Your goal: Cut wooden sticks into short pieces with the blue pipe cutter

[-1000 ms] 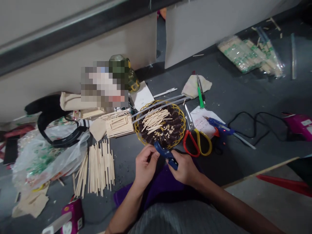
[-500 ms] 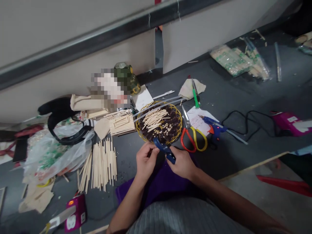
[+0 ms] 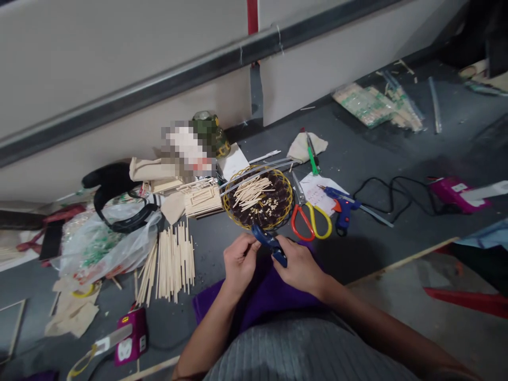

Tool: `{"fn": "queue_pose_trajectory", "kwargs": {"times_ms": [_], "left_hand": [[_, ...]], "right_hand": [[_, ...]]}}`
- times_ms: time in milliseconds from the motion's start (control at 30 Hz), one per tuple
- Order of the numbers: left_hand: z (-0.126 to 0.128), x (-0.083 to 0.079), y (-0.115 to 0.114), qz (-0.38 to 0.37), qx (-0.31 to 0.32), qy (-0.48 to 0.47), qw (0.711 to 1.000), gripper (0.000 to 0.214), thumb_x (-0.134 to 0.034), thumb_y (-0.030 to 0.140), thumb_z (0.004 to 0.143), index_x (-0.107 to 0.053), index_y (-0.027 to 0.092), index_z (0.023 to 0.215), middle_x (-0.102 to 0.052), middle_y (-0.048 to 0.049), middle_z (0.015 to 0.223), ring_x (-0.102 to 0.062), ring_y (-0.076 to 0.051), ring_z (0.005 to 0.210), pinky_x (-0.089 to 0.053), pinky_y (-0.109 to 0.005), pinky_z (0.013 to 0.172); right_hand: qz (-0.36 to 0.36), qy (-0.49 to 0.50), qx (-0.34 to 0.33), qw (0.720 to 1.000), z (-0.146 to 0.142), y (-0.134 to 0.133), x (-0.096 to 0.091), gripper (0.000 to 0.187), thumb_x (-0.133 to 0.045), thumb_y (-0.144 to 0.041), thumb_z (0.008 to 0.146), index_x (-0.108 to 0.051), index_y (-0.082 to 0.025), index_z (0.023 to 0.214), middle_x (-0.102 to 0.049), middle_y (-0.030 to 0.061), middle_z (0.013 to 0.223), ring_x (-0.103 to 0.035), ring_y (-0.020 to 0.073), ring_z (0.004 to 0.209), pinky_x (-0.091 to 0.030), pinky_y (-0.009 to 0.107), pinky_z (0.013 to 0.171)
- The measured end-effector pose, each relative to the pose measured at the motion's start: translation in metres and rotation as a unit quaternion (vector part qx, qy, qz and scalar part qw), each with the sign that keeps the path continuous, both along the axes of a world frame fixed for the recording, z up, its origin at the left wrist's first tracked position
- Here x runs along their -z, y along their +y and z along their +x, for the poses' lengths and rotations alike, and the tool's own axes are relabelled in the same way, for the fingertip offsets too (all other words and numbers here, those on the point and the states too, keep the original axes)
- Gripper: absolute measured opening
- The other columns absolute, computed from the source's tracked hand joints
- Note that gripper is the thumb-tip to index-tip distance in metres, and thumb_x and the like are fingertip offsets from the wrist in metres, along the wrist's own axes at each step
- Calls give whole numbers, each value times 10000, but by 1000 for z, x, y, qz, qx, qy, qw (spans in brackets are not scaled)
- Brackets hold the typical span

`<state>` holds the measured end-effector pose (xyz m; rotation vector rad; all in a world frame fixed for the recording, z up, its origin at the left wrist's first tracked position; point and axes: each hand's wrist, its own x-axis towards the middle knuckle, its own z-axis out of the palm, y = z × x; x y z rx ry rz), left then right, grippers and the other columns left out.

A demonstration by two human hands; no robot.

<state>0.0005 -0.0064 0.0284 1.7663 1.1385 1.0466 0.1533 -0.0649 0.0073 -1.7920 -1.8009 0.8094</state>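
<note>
Head view: the person's right hand (image 3: 299, 267) grips a blue tool (image 3: 265, 239), its far end beside the left hand (image 3: 239, 263), whose fingertips bunch together, contents unclear. Beyond both hands lies a woven basket (image 3: 282, 189); leftward, loose sticks (image 3: 175, 262).

No wording legible. Faint reddish marks on white paper (image 3: 313, 191), green print on clear packets (image 3: 363, 106), pale labels on near-left purple box (image 3: 132, 334): all too blurred.
</note>
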Motion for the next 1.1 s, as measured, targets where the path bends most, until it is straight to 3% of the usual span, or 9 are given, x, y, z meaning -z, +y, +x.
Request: {"fn": "queue_pose_trajectory", "kwargs": {"times_ms": [433,700,800,900,1000,1100], "left_hand": [[1,-3,-6,21,-9,15,1000,165,-603,229,855,-707,168,743,-588,10,579,-504,-104,538,-408,-204,539],[18,-5,13,12,36,33,999,176,-581,215,869,-655,162,719,-591,18,599,-516,-100,540,-400,-199,532],[22,3,18,87,46,13,995,157,-557,170,883,-648,162,756,-612,7,623,-541,-98,552,-412,-198,541],[13,15,21,220,34,23,975,148,-533,111,873,-668,163,907,-663,-25,690,-577,-114,577,-442,-219,574],[-5,26,27,337,-36,56,939,222,-533,68,840,-655,162,999,-673,-45,706,-587,-135,598,-434,-234,566],[-22,31,37,375,-121,97,914,240,-536,50,814,-646,159,997,-668,-51,713,-586,-159,643,-441,-278,641]], "right_hand": [[-11,29,6,999,-1,-6,-7,235,-527,-124,778,-507,-203,998,-663,60,915,-638,220,840,-472,306,733],[-16,83,71,994,4,-2,-2,224,-518,-178,805,-520,-206,1028,-683,72,916,-664,225,812,-508,320,716],[-21,115,90,989,4,0,0,208,-507,-212,815,-527,-210,1022,-680,56,876,-665,219,788,-522,326,715],[-30,126,79,988,-4,6,-2,209,-502,-197,802,-545,-214,1006,-686,55,889,-669,224,816,-529,338,743],[-28,154,54,986,-24,19,-7,249,-514,-171,786,-550,-222,1027,-700,48,903,-671,217,841,-534,325,774],[-39,184,35,981,-48,37,-7,289,-521,-142,769,-564,-214,1046,-705,46,897,-673,214,873,-532,319,824]]}}
